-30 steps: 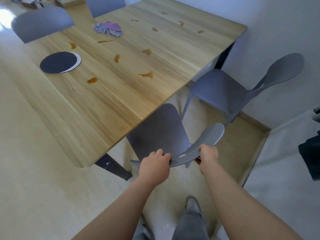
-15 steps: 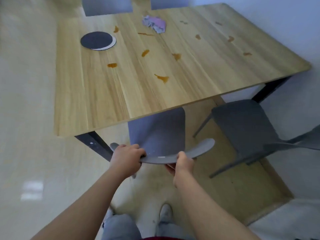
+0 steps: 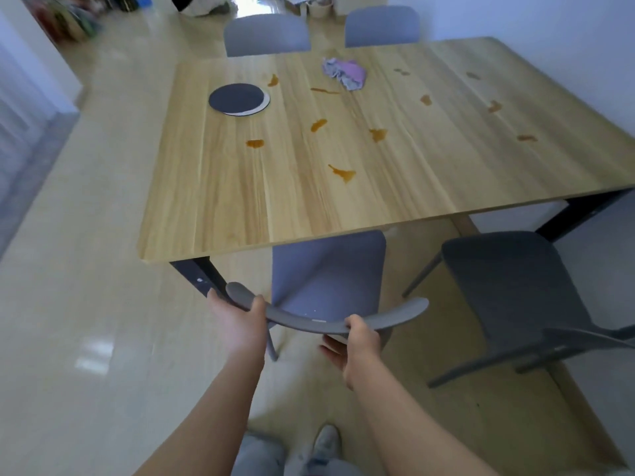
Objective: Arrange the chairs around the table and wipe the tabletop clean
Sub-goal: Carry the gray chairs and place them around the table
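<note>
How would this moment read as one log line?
phase: arranging | chair: seat partly under table | left hand: grips backrest | right hand: grips backrest | stains: unwiped | cloth: on table

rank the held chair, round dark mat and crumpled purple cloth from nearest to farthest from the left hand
1. Held chair, backrest gripped by the left hand.
2. Round dark mat, left part of the table.
3. Crumpled purple cloth, farther back and right.

A home dining area — a long wood-grain table (image 3: 240,207) ringed by matching grey plastic chairs (image 3: 267,35) at 12, 3 and 6 o'clock, a round mat (image 3: 237,97) on top, glossy pale floor tiles (image 3: 68,304), a plain white wall (image 3: 567,36) at 2 — and household clutter (image 3: 68,15) heaped at 11.
</note>
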Motion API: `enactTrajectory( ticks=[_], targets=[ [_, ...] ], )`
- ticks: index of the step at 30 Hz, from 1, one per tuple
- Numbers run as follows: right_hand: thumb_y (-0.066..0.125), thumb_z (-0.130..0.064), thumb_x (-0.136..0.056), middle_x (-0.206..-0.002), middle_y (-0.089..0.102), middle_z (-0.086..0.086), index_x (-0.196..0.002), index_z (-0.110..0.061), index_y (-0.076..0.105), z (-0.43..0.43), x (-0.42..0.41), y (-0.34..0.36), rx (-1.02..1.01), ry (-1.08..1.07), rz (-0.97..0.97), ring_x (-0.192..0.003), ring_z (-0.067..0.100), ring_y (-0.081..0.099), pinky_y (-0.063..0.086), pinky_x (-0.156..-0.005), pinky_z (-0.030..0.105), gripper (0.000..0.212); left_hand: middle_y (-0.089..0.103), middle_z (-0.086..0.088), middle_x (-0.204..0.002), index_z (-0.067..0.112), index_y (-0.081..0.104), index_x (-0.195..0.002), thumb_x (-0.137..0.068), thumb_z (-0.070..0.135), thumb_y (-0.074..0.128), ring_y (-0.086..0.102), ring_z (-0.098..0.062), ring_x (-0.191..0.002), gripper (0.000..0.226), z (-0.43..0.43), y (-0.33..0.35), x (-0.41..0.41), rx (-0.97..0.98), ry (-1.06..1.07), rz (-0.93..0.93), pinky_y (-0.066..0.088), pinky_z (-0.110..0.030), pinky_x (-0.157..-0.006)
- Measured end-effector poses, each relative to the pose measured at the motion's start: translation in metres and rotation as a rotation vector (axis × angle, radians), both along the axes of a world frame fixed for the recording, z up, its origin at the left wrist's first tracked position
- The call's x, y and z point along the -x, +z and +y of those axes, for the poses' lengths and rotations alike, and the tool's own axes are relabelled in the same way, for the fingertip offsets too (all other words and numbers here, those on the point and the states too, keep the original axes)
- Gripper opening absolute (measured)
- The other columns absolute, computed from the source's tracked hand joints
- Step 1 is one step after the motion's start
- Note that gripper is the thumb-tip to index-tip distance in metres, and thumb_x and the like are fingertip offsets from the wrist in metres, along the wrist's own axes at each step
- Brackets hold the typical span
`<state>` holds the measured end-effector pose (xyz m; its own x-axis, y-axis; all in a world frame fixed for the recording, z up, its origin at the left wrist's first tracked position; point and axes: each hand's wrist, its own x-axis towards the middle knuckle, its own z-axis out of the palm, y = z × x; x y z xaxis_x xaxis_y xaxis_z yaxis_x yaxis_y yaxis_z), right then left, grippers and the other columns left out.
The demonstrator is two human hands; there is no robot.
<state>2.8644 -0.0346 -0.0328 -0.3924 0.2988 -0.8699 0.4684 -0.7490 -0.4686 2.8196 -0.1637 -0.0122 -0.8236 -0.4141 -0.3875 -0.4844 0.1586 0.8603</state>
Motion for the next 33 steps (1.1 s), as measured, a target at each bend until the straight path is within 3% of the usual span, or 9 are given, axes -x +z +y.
enactTrajectory(
  ticks=[4, 7, 10, 14, 16, 21, 25, 30, 33],
  targets=[
    [0.054, -0.003, -0.091, -0.079, 0.052, 0.009, -0.077, -0.008, 0.046, 0.020, -0.010, -0.001, -0.001, 0.086, 0.106, -0.069, 0.025, 0.057, 0.052, -0.056, 0.036, 0.017, 0.053, -0.013, -0.102, 0.006, 0.041, -0.111, -0.092, 0.011, 0.051, 0.056, -0.032, -0.082, 0.021, 0.015, 0.000, 0.009, -0.422, 0.163, -0.309, 0.048, -0.048, -0.085],
    [0.050, 0.002, -0.092, -0.078, 0.050, 0.012, -0.079, -0.004, 0.044, 0.029, -0.010, -0.002, 0.027, 0.095, 0.129, -0.066, 0.027, 0.057, 0.056, -0.045, 0.033, 0.016, 0.051, -0.012, -0.088, 0.002, 0.041, -0.108, -0.092, 0.000, 0.043, 0.056, -0.033, -0.077, 0.017, 0.017, -0.001, 0.006, -0.481, 0.192, -0.286, 0.050, -0.044, -0.073],
    [0.046, 0.005, -0.092, -0.077, 0.050, 0.015, -0.083, -0.003, 0.042, 0.035, -0.005, -0.001, 0.045, 0.118, 0.107, -0.062, 0.029, 0.057, 0.055, -0.040, 0.034, 0.012, 0.052, -0.015, -0.100, -0.001, 0.043, -0.111, -0.093, -0.002, 0.042, 0.056, -0.026, -0.066, 0.018, 0.023, 0.007, -0.002, -0.526, 0.193, -0.253, 0.048, -0.037, -0.061],
    [0.042, 0.004, -0.093, -0.078, 0.050, 0.017, -0.081, -0.002, 0.042, 0.057, 0.010, 0.007, 0.022, 0.206, 0.061, -0.056, 0.029, 0.058, 0.053, -0.037, 0.034, 0.014, 0.053, -0.016, -0.107, -0.002, 0.043, -0.128, -0.092, -0.002, 0.043, 0.062, -0.037, -0.093, 0.035, 0.039, 0.005, -0.004, -0.599, 0.246, -0.237, 0.049, -0.036, -0.076],
    [0.042, 0.003, -0.093, -0.081, 0.050, 0.019, -0.084, -0.002, 0.042, 0.066, 0.016, 0.008, -0.005, 0.239, 0.056, -0.062, 0.030, 0.056, 0.053, -0.037, 0.032, 0.010, 0.056, -0.015, -0.106, -0.001, 0.045, -0.125, -0.092, -0.001, 0.043, 0.061, -0.041, -0.103, 0.033, 0.045, 0.003, -0.003, -0.625, 0.252, -0.245, 0.051, -0.035, -0.074],
    [0.043, 0.007, -0.091, -0.092, 0.051, 0.019, -0.100, 0.001, 0.042, 0.071, 0.028, 0.001, 0.001, 0.132, 0.057, -0.070, 0.031, 0.056, 0.055, -0.041, 0.034, 0.010, 0.054, -0.016, -0.095, 0.001, 0.045, -0.116, -0.091, -0.004, 0.036, 0.058, -0.041, -0.095, 0.027, 0.051, -0.008, 0.011, -0.653, 0.227, -0.266, 0.056, -0.032, -0.045],
    [0.041, 0.011, -0.090, -0.089, 0.050, 0.017, -0.108, 0.002, 0.041, 0.074, 0.037, 0.000, -0.006, 0.059, 0.042, -0.072, 0.031, 0.055, 0.049, -0.062, 0.041, 0.020, 0.053, -0.015, -0.092, 0.001, 0.044, -0.116, -0.090, -0.006, 0.037, 0.058, -0.036, -0.085, 0.028, 0.052, -0.012, 0.015, -0.727, 0.238, -0.263, 0.055, -0.030, -0.042],
    [0.044, 0.009, -0.089, -0.082, 0.050, 0.017, -0.086, 0.002, 0.046, 0.076, 0.034, 0.003, -0.022, 0.105, 0.032, -0.068, 0.028, 0.055, 0.049, -0.054, 0.039, 0.008, 0.053, -0.014, -0.097, 0.010, 0.045, -0.115, -0.088, -0.001, 0.043, 0.057, -0.032, -0.077, 0.029, 0.057, -0.013, 0.014, -0.794, 0.379, -0.304, 0.057, -0.040, -0.046],
    [0.053, -0.006, -0.092, -0.084, 0.053, 0.013, -0.080, -0.005, 0.048, 0.082, 0.025, 0.003, -0.091, 0.210, 0.058, -0.066, 0.024, 0.058, 0.053, -0.055, 0.038, 0.012, 0.054, -0.013, -0.105, 0.010, 0.046, -0.118, -0.089, 0.008, 0.046, 0.058, -0.031, -0.085, 0.029, 0.073, -0.014, 0.014, -0.753, 0.452, -0.306, 0.052, -0.043, -0.054]
  ],
)
